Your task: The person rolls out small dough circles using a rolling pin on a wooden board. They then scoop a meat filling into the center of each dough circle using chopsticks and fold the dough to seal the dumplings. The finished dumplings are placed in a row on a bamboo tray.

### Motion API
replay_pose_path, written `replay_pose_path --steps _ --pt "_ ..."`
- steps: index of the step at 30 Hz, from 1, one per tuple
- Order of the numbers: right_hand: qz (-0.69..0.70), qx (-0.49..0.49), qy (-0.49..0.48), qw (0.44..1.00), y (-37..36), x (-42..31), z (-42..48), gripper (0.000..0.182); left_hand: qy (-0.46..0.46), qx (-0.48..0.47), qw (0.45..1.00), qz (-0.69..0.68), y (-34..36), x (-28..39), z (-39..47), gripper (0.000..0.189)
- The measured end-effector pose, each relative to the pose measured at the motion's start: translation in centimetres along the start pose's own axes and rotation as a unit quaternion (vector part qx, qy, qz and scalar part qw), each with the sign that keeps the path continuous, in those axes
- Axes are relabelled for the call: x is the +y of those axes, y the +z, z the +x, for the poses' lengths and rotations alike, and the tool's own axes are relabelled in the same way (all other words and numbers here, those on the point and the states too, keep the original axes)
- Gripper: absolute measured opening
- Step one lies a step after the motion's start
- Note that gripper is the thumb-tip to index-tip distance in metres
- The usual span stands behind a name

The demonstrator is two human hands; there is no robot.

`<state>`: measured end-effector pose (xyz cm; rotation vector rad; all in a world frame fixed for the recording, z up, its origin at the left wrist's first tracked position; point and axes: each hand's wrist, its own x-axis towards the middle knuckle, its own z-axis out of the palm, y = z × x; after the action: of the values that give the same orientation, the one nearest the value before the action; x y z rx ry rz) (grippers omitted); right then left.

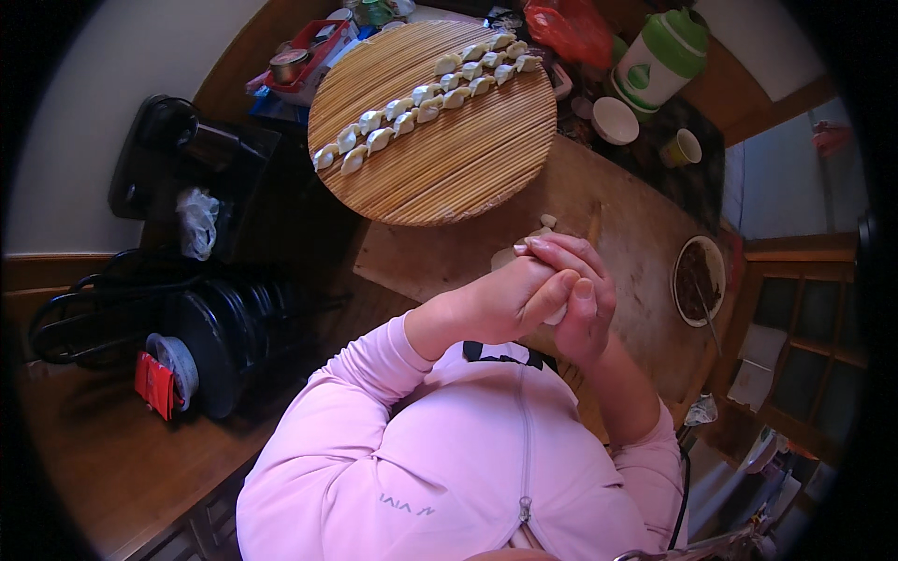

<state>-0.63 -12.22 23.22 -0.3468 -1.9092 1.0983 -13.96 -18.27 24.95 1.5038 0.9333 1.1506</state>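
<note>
Pressed together above the wooden board (631, 231), my left hand (520, 291) and my right hand (588, 298) close around a piece of pale dough (556, 315), likely a dumpling. Thumbs lie side by side; most of the dough is hidden. Behind the hands, a flat dough wrapper (502, 259) and a small lump of dough (548, 221) lie on the board. Beyond them, a round slatted tray (435, 189) holds rows of folded dumplings (379, 139). To the right stands a bowl of dark filling (699, 280) with a utensil leaning in it.
At the back right are a white bowl (615, 120), a paper cup (680, 148), a green and white jug (659, 63) and a red plastic bag (570, 31). A red basket (309, 56) stands back left. Stacked black chairs (217, 336) are at left.
</note>
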Motion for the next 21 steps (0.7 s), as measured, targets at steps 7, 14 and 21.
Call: replay_pose_path --steps 7,14,21 --pt "0.069 0.031 0.093 0.993 2.0 2.1 0.0 0.045 -0.096 -0.004 0.995 -0.009 -1.7 -2.1 0.1 0.041" --pt "0.158 -0.062 0.217 0.961 2.1 5.9 1.3 0.059 -0.216 0.022 0.959 -0.185 -4.2 -7.8 0.4 0.06" --pt "0.031 -0.141 0.277 0.95 1.2 7.7 2.7 0.081 -0.267 -0.062 0.929 -0.248 -10.1 -7.8 1.2 0.059"
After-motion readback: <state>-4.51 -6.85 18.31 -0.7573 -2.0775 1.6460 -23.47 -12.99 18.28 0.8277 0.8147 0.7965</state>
